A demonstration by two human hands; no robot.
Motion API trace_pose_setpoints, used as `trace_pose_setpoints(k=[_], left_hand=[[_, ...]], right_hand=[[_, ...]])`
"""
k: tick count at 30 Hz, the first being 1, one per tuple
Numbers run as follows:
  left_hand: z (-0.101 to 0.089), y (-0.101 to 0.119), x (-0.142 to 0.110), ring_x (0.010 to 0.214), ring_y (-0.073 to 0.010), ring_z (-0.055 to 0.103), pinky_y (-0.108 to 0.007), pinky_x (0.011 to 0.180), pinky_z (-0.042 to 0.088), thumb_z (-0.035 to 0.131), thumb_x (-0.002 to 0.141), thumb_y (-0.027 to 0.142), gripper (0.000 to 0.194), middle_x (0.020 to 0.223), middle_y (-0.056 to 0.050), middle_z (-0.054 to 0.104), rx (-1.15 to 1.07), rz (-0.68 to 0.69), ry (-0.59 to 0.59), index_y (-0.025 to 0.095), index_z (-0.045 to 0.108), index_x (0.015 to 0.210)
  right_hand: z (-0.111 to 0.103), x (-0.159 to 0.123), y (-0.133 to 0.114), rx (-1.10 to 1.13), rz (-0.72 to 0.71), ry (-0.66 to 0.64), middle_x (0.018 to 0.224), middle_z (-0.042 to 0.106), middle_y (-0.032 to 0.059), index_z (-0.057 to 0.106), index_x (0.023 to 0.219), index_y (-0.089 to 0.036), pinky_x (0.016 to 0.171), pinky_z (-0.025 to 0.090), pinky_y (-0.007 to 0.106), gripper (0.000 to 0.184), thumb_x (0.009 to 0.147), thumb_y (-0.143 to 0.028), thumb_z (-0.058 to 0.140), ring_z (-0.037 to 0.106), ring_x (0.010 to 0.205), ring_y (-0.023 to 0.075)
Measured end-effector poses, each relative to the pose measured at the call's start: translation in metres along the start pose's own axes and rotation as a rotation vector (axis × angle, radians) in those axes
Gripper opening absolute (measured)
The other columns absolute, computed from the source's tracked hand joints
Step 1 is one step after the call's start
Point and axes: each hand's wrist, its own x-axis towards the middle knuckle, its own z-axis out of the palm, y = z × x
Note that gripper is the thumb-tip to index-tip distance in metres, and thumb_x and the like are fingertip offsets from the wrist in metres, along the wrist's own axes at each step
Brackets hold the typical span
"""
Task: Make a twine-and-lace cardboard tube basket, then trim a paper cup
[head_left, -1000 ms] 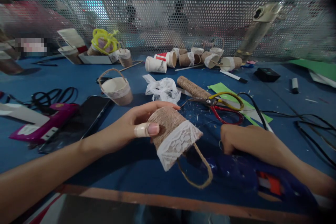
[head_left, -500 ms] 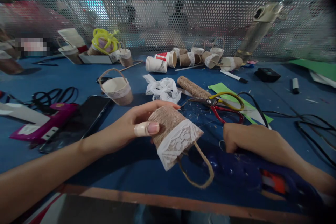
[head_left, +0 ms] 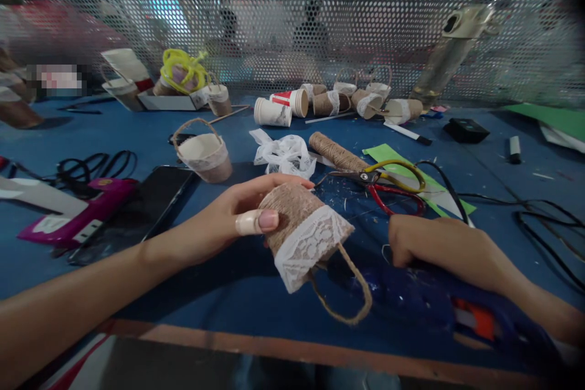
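Observation:
My left hand (head_left: 223, 222) grips a twine-wrapped cup basket (head_left: 304, 231) with a white lace band near its rim and a twine loop handle hanging below it. The cup lies on its side, mouth toward my right hand. My right hand (head_left: 445, 250) is closed over a blue glue gun (head_left: 439, 301) with an orange trigger, its nozzle pointing at the basket's rim, close by the handle. My thumb wears a pale bandage.
On the blue table (head_left: 256, 298) lie red-and-yellow scissors (head_left: 388, 186), a twine spool (head_left: 336, 153), crumpled lace (head_left: 283, 155), a finished basket (head_left: 205, 155), a black phone (head_left: 141, 207), a pink glue gun (head_left: 77, 216), black cables (head_left: 525, 207) and several cups (head_left: 329, 102) by the mesh screen.
The basket has tilted slightly and shifted a little in my left hand; its handle has moved nearer the blue glue gun's nozzle. My right hand has barely moved.

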Motion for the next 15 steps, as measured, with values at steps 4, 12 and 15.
trace_pose_setpoints(k=[4, 12, 15], left_hand=[[0.0, 0.002, 0.0, 0.092, -0.021, 0.061, -0.019, 0.064, 0.049, 0.078, 0.079, 0.049, 0.056, 0.114, -0.007, 0.065, 0.007, 0.001, 0.009, 0.024, 0.063, 0.127], [-0.001, 0.001, -0.001, 0.092, -0.0197, 0.062, -0.018, 0.064, 0.05, 0.076, 0.082, 0.048, 0.055, 0.117, -0.007, 0.065, 0.003, 0.008, -0.008, 0.025, 0.062, 0.13], [-0.002, -0.002, -0.001, 0.096, -0.0197, 0.062, -0.019, 0.07, 0.051, 0.077, 0.082, 0.046, 0.055, 0.118, -0.005, 0.065, -0.007, 0.007, -0.016, 0.026, 0.062, 0.13]], right_hand=[[-0.002, -0.002, -0.001, -0.001, -0.029, 0.024, 0.072, 0.054, -0.0019, 0.048, 0.074, -0.022, 0.056, 0.033, 0.026, 0.025, 0.087, -0.003, 0.04, 0.05, 0.061, 0.0116], [0.001, -0.001, 0.002, 0.013, -0.044, 0.016, 0.073, 0.055, -0.0012, 0.048, 0.073, -0.022, 0.056, 0.033, 0.027, 0.022, 0.091, -0.011, 0.044, 0.05, 0.062, 0.0127], [0.0, 0.001, 0.011, 0.047, -0.059, -0.052, 0.078, 0.059, -0.0006, 0.053, 0.077, -0.023, 0.057, 0.037, 0.026, 0.017, 0.084, -0.008, 0.048, 0.054, 0.064, 0.0129]])
